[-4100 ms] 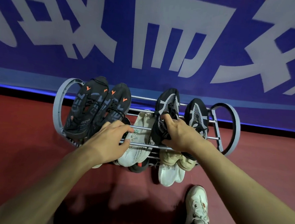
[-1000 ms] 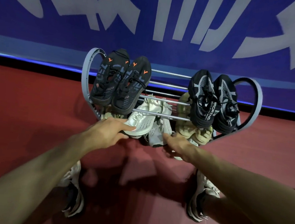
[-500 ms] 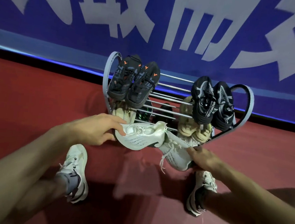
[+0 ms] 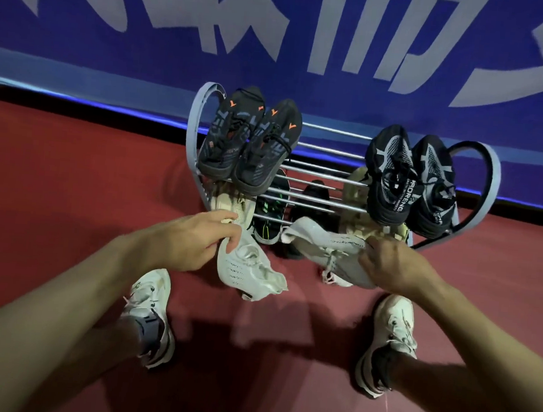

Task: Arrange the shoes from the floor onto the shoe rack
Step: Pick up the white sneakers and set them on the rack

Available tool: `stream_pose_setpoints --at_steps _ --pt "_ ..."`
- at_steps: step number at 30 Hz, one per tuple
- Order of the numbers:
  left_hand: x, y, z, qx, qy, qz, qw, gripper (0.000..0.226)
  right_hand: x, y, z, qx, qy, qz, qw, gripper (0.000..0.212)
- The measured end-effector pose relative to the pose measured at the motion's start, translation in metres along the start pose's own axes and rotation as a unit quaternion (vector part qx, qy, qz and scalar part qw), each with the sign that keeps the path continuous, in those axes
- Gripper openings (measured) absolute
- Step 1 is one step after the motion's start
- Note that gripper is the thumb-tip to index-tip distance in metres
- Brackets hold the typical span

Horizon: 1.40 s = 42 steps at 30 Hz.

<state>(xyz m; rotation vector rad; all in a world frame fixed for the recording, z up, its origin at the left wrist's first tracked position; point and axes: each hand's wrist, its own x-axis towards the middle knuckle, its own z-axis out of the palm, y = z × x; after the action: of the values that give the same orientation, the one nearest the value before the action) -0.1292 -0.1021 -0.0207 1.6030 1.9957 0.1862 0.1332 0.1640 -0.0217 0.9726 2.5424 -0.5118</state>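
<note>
Both hands clamp one white shoe each just before the rack; left hand holds its shoe toe-down; right hand holds its shoe lying across.

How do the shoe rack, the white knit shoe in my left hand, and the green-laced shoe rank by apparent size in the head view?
1. shoe rack
2. white knit shoe in the left hand, though nearer the camera
3. green-laced shoe, partly hidden by rails
</note>
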Motion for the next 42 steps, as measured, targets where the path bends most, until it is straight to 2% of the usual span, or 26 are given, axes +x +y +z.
stream_pose_setpoints --at_steps 2,4,6,9,12,14,17,19,22,25,27,31,33,36,39,42 --pt "0.01 -0.004 0.005 0.009 -0.003 -0.01 1.0 0.049 0.002 -0.003 -0.001 -0.036 0.039 -0.022 0.998 0.037" --pt "0.019 -0.005 0.006 0.019 -0.003 -0.042 0.999 0.05 0.006 -0.003 -0.001 -0.058 0.051 -0.043 0.996 0.029" --pt "0.026 0.0 0.001 0.01 -0.001 -0.054 0.998 0.038 0.012 -0.004 -0.002 -0.056 0.051 -0.069 0.995 0.029" --pt "0.032 0.017 -0.003 0.006 -0.013 -0.052 0.999 0.025 0.02 -0.006 -0.005 -0.02 0.056 -0.089 0.994 0.045" --pt "0.039 0.03 0.003 0.037 0.043 -0.024 0.998 0.021 0.017 -0.022 -0.014 -0.013 0.061 -0.129 0.99 0.034" --pt "0.044 0.036 0.003 0.012 0.086 0.014 0.996 0.015 0.017 -0.032 -0.017 -0.001 0.06 -0.174 0.983 0.029" --pt "0.05 0.048 -0.003 0.007 0.053 0.062 0.997 0.02 0.025 -0.043 -0.019 0.016 0.043 -0.222 0.974 0.047" --pt "0.052 0.056 -0.009 0.009 0.04 0.05 0.998 0.035 0.029 -0.048 -0.018 0.031 0.048 -0.221 0.973 0.052" --pt "0.054 0.061 -0.013 -0.025 0.049 0.018 0.998 0.05 0.033 -0.048 -0.017 0.085 0.035 -0.205 0.974 0.047" --pt "0.057 0.057 -0.012 -0.025 0.049 -0.005 0.998 0.056 0.031 -0.049 -0.017 0.116 -0.003 -0.2 0.973 0.041" --pt "0.059 0.054 -0.012 0.004 0.038 0.002 0.999 0.059 0.029 -0.051 -0.016 0.131 -0.018 -0.189 0.973 0.047" --pt "0.062 0.06 -0.015 0.064 0.031 0.04 0.997 0.059 0.03 -0.057 -0.015 0.146 -0.016 -0.173 0.974 0.034" --pt "0.064 0.063 -0.016 0.095 0.049 0.051 0.993 0.058 0.033 -0.058 -0.016 0.152 0.0 -0.173 0.973 0.04" --pt "0.065 0.062 -0.018 0.079 0.067 0.049 0.993 0.055 0.036 -0.061 -0.018 0.139 0.004 -0.171 0.975 0.049" --pt "0.065 0.062 -0.021 0.085 0.061 0.047 0.993 0.05 0.036 -0.066 -0.019 0.113 -0.013 -0.182 0.977 0.038" --pt "0.064 0.065 -0.023 0.1 0.081 0.062 0.99 0.04 0.035 -0.071 -0.023 0.065 -0.019 -0.193 0.979 0.037"
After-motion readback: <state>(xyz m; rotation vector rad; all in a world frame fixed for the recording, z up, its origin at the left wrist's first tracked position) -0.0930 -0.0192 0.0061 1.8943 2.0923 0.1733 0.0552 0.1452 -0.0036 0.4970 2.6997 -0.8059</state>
